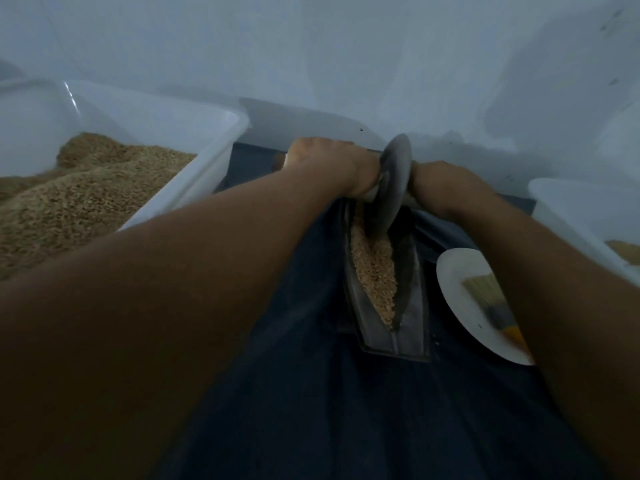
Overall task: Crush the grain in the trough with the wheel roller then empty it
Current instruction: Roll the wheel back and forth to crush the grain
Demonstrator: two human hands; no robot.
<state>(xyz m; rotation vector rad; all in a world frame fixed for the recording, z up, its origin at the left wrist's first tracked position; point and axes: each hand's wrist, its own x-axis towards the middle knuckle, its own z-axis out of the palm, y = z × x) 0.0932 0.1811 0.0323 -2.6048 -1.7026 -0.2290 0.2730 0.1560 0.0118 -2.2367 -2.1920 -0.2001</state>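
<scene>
Grain (pixel 375 271) fills the narrow dark metal trough (pixel 412 306) on the dark cloth (pixel 311 393). The grey disc wheel roller (pixel 393 188) stands at the trough's far end; left hand (pixel 332 161) and right hand (pixel 440 181) grip its handles. A white tub (pixel 207 157) of grain sits left; a plate (pixel 460 306) with a brush (pixel 491 303) sits right.

Dark trough (pixel 412 317) holding tan grain (pixel 375 271), grey wheel roller (pixel 391 185) standing at its far end, left hand (pixel 329 161) and right hand (pixel 440 181) gripping its axle handles; white plate (pixel 460 299) with brush (pixel 491 306) right; grain-filled white tub (pixel 207 161) left.
</scene>
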